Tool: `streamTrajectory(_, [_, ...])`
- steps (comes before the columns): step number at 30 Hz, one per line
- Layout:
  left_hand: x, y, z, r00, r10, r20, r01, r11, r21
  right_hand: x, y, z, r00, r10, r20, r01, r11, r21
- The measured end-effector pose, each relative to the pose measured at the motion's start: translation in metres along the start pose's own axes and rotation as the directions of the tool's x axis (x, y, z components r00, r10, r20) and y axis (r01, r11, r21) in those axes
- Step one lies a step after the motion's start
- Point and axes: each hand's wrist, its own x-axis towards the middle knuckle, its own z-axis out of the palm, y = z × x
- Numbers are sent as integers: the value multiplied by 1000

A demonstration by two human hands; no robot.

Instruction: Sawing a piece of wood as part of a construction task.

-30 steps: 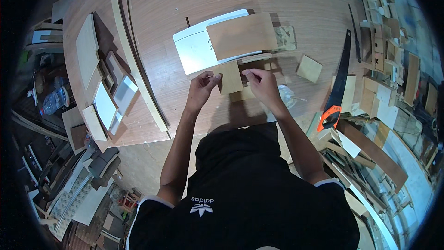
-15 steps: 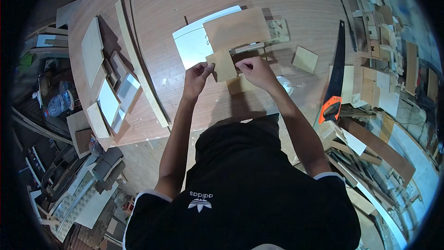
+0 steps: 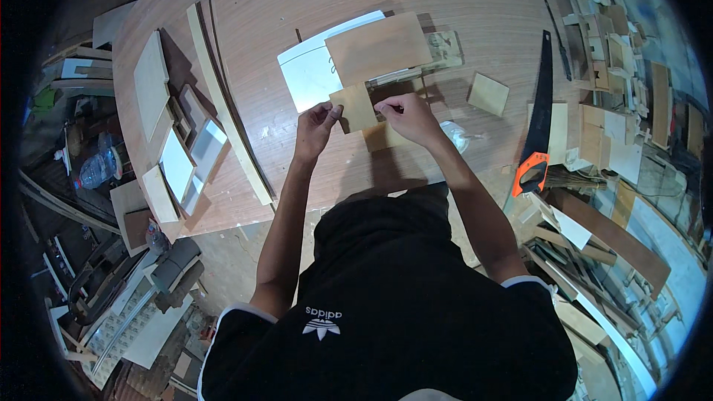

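My left hand (image 3: pixel 316 130) pinches the left edge of a small square plywood piece (image 3: pixel 355 109), thumb on top. It is held up over the table, tilted slightly. At the piece's right edge, my right hand (image 3: pixel 410 119) is closed in a pinch; anything between its fingertips is too small to make out. Partly under both lies another light wood piece (image 3: pixel 382 138). Just beyond my hands, a brown rectangular board (image 3: pixel 379 46) covers part of a white spiral notebook (image 3: pixel 304 78) and a patterned piece (image 3: pixel 445 50).
A loose wood square (image 3: pixel 488 93) and a crumpled clear plastic bag (image 3: pixel 456 135) lie to the right. Farther right is a handsaw (image 3: pixel 540 104) with an orange handle. On the left are a long wood strip (image 3: pixel 226 108) and several panels (image 3: pixel 152 85). Wood offcuts (image 3: pixel 594 134) crowd the right side.
Almost nothing differs. Both hands keep their grip positions, and my right hand has shifted very slightly left against the plywood piece's edge.
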Motion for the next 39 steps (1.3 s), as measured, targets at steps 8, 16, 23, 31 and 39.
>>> streamTrajectory(8, [-2,2,2,1000,-8,2,8,1000,-18,-7,1,2,1000,-15,-26,16,999,31])
streamTrajectory(16, [-1,0,2,998,-58,-5,59,996,66,-9,-1,-5,998,55,35,-55,998,3])
streamTrajectory(23, [-1,9,-1,989,-145,35,140,984,112,-10,-13,-9,998,62,0,-62,994,-85])
streamTrajectory(31, [-12,6,-27,982,-121,144,143,978,-151,3,-37,-26,986,-139,-96,99,936,-337])
streamTrajectory(39, [-27,-35,-88,985,-173,-2,154,886,-437,29,-45,-26,899,-426,101,398,701,-592])
